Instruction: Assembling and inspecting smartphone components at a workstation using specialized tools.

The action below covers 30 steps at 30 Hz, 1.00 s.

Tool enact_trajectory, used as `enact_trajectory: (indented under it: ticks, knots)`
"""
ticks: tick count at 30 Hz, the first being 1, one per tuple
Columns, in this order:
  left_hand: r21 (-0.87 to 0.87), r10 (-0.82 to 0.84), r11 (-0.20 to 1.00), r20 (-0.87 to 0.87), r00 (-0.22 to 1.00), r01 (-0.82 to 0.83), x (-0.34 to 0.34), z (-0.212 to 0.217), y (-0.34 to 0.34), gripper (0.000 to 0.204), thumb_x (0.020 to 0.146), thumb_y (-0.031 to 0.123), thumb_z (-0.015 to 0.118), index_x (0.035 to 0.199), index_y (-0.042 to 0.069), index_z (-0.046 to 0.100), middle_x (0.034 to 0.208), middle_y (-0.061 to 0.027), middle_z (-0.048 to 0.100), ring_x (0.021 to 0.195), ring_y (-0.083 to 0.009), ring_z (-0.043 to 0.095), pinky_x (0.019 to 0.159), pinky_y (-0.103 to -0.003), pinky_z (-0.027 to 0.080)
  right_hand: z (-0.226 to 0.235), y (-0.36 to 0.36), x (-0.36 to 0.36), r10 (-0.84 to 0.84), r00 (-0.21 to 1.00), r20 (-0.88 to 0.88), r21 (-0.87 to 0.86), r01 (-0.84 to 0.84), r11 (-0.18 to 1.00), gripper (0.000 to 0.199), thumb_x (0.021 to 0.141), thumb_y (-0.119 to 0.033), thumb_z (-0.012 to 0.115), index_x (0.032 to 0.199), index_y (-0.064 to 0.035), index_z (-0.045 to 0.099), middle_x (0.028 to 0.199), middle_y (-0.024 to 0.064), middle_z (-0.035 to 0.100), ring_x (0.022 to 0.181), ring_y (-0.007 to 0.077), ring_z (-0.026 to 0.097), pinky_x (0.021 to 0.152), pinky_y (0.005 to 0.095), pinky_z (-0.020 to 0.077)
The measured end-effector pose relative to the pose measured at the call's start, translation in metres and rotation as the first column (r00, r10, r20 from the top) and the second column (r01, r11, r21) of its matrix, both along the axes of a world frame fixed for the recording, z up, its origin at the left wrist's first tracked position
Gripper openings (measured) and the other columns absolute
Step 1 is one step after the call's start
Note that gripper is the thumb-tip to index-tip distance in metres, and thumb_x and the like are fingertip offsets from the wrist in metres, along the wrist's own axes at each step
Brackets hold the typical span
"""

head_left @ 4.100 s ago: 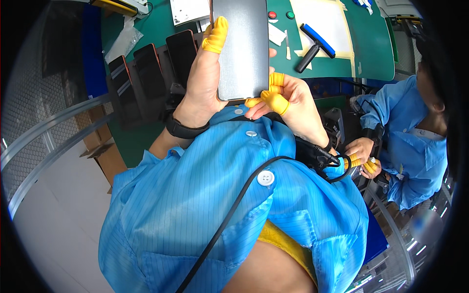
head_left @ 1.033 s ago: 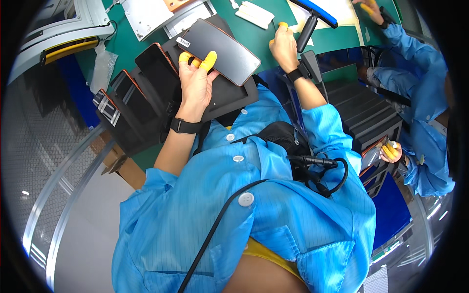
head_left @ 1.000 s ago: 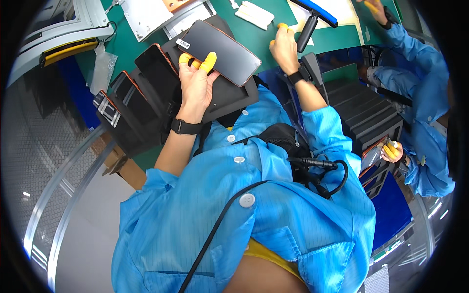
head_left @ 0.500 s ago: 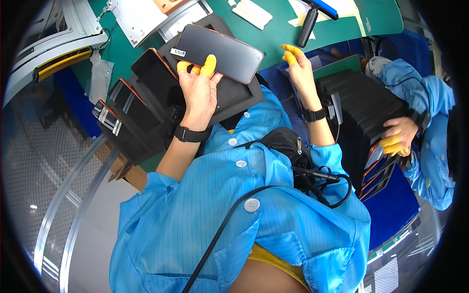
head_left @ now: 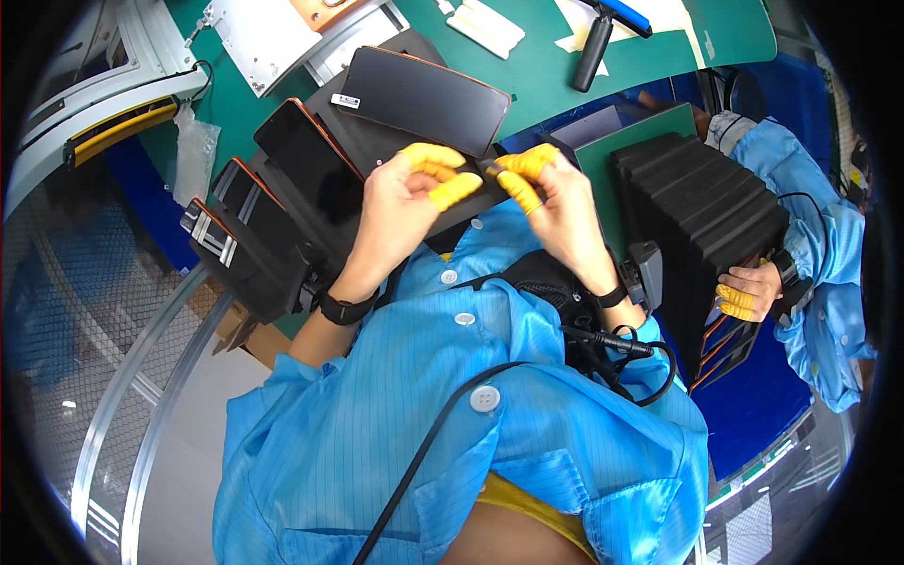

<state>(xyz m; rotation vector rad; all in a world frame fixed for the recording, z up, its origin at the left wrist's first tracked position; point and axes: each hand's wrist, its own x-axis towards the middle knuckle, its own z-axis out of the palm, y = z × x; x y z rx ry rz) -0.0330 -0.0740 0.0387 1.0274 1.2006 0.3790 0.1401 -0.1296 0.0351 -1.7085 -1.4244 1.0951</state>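
A dark-screened phone (head_left: pixel 424 102) with an orange edge and a small white label (head_left: pixel 346 101) lies in a black foam tray (head_left: pixel 400 160). Just below it is my left hand (head_left: pixel 405 202), yellow cots on its fingers; thumb and forefinger are apart with nothing visible between them. Opposite, my right hand (head_left: pixel 557 198) has its cotted fingertips pinched together by the phone's lower right corner. A small dark bit shows at those fingertips, too small to name. Left of my left hand, a second phone (head_left: pixel 306 155) rests in another black tray.
More phones in trays (head_left: pixel 231 212) stand at the left, beside a clear plastic bag (head_left: pixel 195 155). A black-handled roller (head_left: pixel 593 56) and white strips (head_left: pixel 485 26) lie on the green table (head_left: pixel 537 80). At right, a co-worker's hand (head_left: pixel 750 290) touches stacked black trays (head_left: pixel 697 198).
My left hand has let go of the phone, now lying in the tray, and moved down. My right hand has come down and left towards it. The co-worker's hand has shifted on the stack.
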Motion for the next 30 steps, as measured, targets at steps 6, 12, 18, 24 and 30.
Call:
enact_trajectory:
  ticks: [6,12,18,24,30]
  knots:
    - [0.111,-0.166,0.981,0.093,0.982,0.156,0.002,-0.011,0.009,0.013,0.076,0.001,0.06,0.089,-0.003,0.059,0.079,-0.0062,0.062,0.067,-0.0072,0.055,0.059,-0.018,0.045,0.002,-0.002,-0.005,0.133,0.99,-0.053,0.013,-0.132,0.991,0.017,0.07,-0.003,0.063,0.086,0.0015,0.061,0.077,0.0138,0.054,0.069,0.0285,0.054,0.058,0.0328,0.0439]
    - [0.571,-0.128,0.772,-0.289,0.949,0.278,-0.019,-0.005,0.058,0.008,0.071,0.001,0.063,0.078,0.002,0.065,0.084,-0.0056,0.062,0.078,-0.0141,0.059,0.07,-0.025,0.046,0.0,0.005,0.015,-0.01,0.999,-0.041,0.042,0.012,0.999,0.012,0.074,-0.004,0.061,0.085,-0.0007,0.062,0.076,0.0121,0.057,0.066,0.0236,0.057,0.06,0.0302,0.0449]
    - [0.7,-0.41,-0.083,-0.672,0.616,0.709,0.011,-0.017,0.089,0.048,0.056,0.035,0.068,0.102,0.024,0.06,0.119,-0.0015,0.049,0.119,-0.0249,0.035,0.099,-0.043,0.027,-0.045,0.004,0.013,-0.299,0.954,-0.037,-0.013,0.298,0.954,0.021,0.079,-0.005,0.057,0.098,0.0012,0.058,0.081,0.012,0.057,0.07,0.0171,0.056,0.061,0.0239,0.0433]
    - [0.725,-0.345,-0.047,-0.658,0.67,0.687,0.021,-0.038,0.083,0.045,0.062,0.038,0.067,0.104,0.023,0.059,0.114,-0.0043,0.051,0.101,-0.0245,0.047,0.087,-0.04,0.033,-0.05,0.021,0.01,-0.346,0.927,-0.147,-0.006,0.349,0.937,0.023,0.079,-0.005,0.055,0.101,-0.0001,0.058,0.077,0.0104,0.056,0.063,0.0147,0.052,0.057,0.0244,0.0415]
    - [0.75,-0.283,-0.001,-0.635,0.719,0.662,0.03,-0.039,0.081,0.049,0.063,0.044,0.066,0.107,0.025,0.057,0.109,-0.0069,0.052,0.095,-0.0226,0.048,0.08,-0.038,0.032,-0.044,0.032,0.017,-0.334,0.943,0.009,0.013,0.334,0.943,0.023,0.078,-0.008,0.057,0.1,-0.0009,0.059,0.071,0.01,0.054,0.056,0.0156,0.051,0.052,0.0257,0.0397]
